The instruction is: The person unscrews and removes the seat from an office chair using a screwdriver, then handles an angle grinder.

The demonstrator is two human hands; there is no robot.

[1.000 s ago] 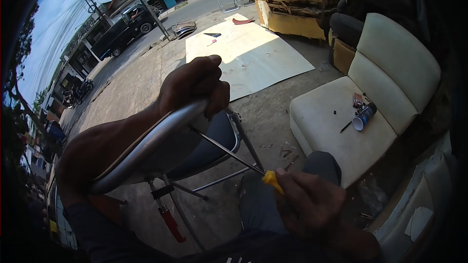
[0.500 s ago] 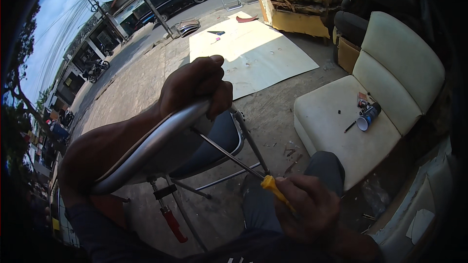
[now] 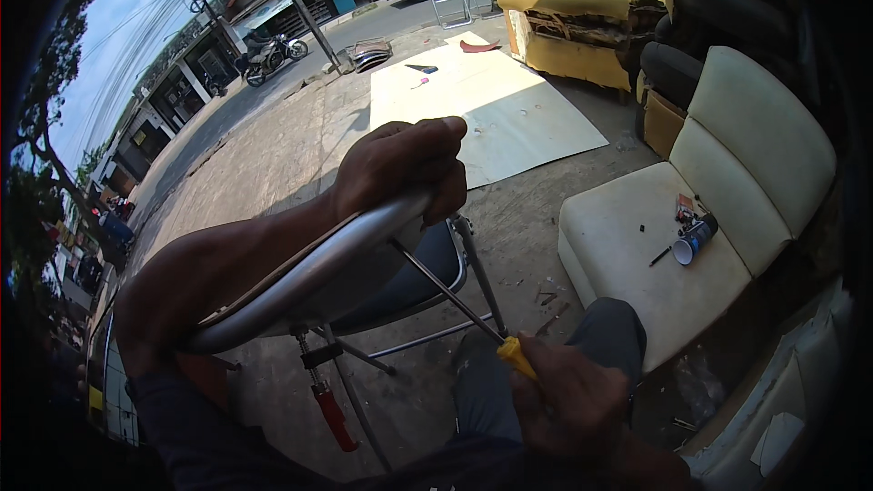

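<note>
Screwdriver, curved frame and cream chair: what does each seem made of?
Screwdriver shaft: probably smooth steel, thin and grey. Yellow handle: likely plastic, from its solid colour. Curved frame: apparently metal, with satiny silver highlights. Cream chair: vinyl or leather cover, smooth and seamed; unclear which.

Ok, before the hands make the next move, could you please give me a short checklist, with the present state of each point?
1. Right hand closed on the yellow-handled screwdriver: ok.
2. Left hand curled over the upper end of the silver-rimmed piece: ok.
3. Screwdriver tip properly seated in the underside: cannot tell, the shaft meets it but the end is hidden.
4. Red-handled clamp below the piece tight: cannot tell.
5. Blue cup upright: not ok, it lies on its side on the cream seat, away from both hands.
</note>
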